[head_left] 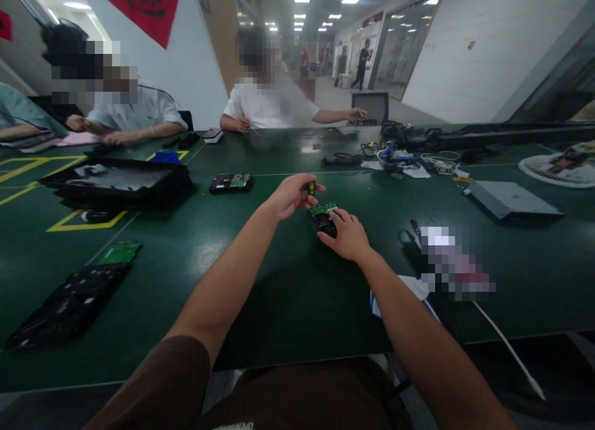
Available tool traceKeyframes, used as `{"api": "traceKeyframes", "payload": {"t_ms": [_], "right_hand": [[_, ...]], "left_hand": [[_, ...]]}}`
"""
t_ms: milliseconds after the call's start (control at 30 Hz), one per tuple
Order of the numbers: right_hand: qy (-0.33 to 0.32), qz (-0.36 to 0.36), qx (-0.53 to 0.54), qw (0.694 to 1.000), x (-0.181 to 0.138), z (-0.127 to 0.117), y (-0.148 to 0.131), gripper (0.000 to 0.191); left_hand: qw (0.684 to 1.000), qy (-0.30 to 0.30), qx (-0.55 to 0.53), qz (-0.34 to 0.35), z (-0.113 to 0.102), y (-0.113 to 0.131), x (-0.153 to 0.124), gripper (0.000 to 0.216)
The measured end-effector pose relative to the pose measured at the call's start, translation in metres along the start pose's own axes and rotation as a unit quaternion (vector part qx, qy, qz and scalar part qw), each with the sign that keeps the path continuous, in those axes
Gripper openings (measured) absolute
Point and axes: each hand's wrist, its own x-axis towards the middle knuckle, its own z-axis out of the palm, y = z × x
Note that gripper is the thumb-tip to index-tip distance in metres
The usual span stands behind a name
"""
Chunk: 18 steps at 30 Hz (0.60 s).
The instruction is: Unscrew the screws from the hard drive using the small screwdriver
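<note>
A hard drive [327,224] with a green circuit board lies on the green table in front of me. My right hand [348,235] is closed around its right and near edges, the thumb along the front. Above the drive's far left corner, my left hand [292,196] pinches a small screwdriver [312,188] with a yellow and black handle. The screwdriver stands roughly upright, and its tip is too small to make out. Another hard drive [231,183] lies apart, farther off to the left. More black drives [74,300], one showing a green board, lie in a row at the lower left.
A black tray [179,181] stands at the left. To the right are a grey metal box [514,199], a bowl of cables [395,160], a white round grille [534,170] and a blurred phone-like object [455,263]. Co-workers [269,105] sit across the table.
</note>
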Motion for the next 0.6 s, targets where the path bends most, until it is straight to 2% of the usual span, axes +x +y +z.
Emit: {"api": "traceKeyframes", "payload": {"t_ms": [67, 233, 433, 600], "right_hand": [[-0.002, -0.001, 0.002, 1.0, 0.0, -0.0002, 0.0005, 0.079], [-0.008, -0.001, 0.004, 1.0, 0.0, -0.0021, 0.0006, 0.079], [-0.008, 0.001, -0.004, 1.0, -0.0006, -0.0034, -0.0015, 0.077], [-0.013, 0.001, -0.001, 1.0, 0.0002, -0.0026, -0.0001, 0.079]], "left_hand": [[1.0, 0.014, 0.003, -0.001, -0.0016, 0.0002, 0.0007, 0.021], [0.995, 0.044, 0.089, 0.028, -0.0059, 0.0007, 0.0023, 0.025], [0.999, 0.031, 0.024, 0.023, -0.0055, -0.0036, 0.0054, 0.02], [0.993, 0.078, 0.074, 0.048, -0.0102, 0.0, 0.0047, 0.023]]}}
